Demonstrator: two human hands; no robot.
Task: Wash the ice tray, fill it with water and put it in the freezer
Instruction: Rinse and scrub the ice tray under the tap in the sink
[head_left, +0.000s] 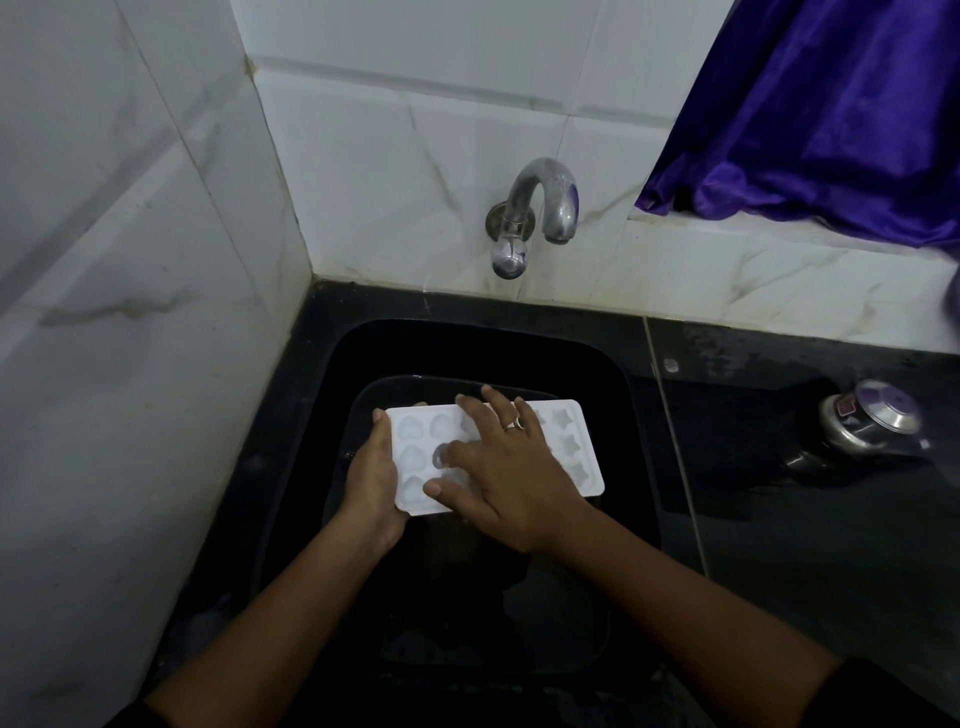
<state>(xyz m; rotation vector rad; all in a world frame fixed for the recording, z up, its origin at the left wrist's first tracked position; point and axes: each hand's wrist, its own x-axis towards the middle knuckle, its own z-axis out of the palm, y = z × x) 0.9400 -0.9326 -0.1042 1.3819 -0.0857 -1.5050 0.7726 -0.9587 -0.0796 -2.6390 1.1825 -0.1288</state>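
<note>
Where the left hand (371, 480) grips, the white ice tray (569, 444) has heart cells.

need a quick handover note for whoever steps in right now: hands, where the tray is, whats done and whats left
Left hand: grips the left end of the ice tray.
Right hand: flat on top of the tray, fingers spread and straight across the moulds.
Tray: held roughly level over the black sink, below the wall tap. No water stream shows.
Done: the tray is at the sink and the wash is in progress.
Left: finish washing, fill the moulds at the tap, then carry the tray to the freezer, which is not in view.
</note>
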